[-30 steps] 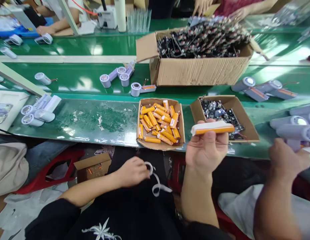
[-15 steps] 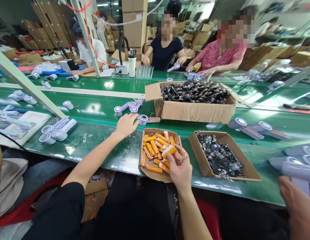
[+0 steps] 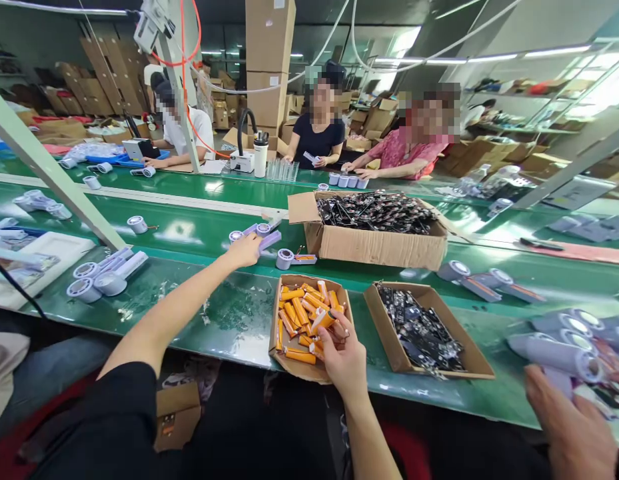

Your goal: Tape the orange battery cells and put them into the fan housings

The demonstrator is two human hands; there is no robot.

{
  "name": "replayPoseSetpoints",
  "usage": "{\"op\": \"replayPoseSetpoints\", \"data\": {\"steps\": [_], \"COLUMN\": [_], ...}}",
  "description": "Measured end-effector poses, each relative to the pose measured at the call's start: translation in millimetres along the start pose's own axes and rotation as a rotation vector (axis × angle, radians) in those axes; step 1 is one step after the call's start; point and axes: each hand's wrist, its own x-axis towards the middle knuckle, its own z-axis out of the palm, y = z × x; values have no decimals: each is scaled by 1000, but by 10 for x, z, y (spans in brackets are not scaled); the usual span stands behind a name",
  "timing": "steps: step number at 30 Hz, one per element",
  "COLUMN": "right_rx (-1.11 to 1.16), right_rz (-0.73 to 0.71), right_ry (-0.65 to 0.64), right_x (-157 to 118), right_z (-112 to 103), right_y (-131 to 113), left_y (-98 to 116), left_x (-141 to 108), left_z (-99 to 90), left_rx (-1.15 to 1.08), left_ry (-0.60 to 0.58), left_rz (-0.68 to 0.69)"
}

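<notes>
My left hand (image 3: 245,251) is closed on a light purple device housing (image 3: 270,241) over the green belt, beside two more housings. My right hand (image 3: 343,353) pinches an orange battery (image 3: 322,322) with a white end and thin wires, just above an open carton (image 3: 275,327) of similar batteries. Another purple housing (image 3: 285,259), with a round head and an orange strip in its handle, lies behind that carton. To the right stands a shallow carton (image 3: 470,340) of small dark circuit boards.
A larger carton (image 3: 384,245) heaped with black wired parts stands behind. Purple housings (image 3: 96,277) lie at left, more at right near a neighbour's hand (image 3: 569,417). A slanted metal post (image 3: 64,173) crosses the left. People sit across the belt.
My left hand has moved slightly left and closed on a purple housing, now lifted. My right hand still holds the battery over the carton. The view has tilted up.
</notes>
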Motion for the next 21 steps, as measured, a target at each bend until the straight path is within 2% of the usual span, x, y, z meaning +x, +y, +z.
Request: {"op": "replayPoseSetpoints", "data": {"steps": [4, 7, 9, 12, 14, 17, 21], "right_rx": [38, 56, 88, 129, 145, 155, 58], "right_rz": [-13, -33, -47, -66, -69, -67, -82], "right_ry": [84, 106, 77, 13, -80, -323, -635], "right_x": [-8, 0, 39, 165, 277, 427, 503], "right_z": [24, 15, 6, 55, 168, 459, 898], "right_y": [10, 19, -21, -214, -419, -730, -891], "left_y": [-435, -633, -691, -722, -713, -632, -479], "left_x": [-664, -1024, -1119, -1105, -1077, -1102, -1232], "left_z": [-49, 41, 114, 171, 192, 273, 482], "left_rx": [-5, -41, -85, -185, -255, -320, -358], "left_ry": [-200, -223, -203, -196, -203, -168, 8], "left_rz": [203, 271, 291, 341, 382, 412, 379]}}
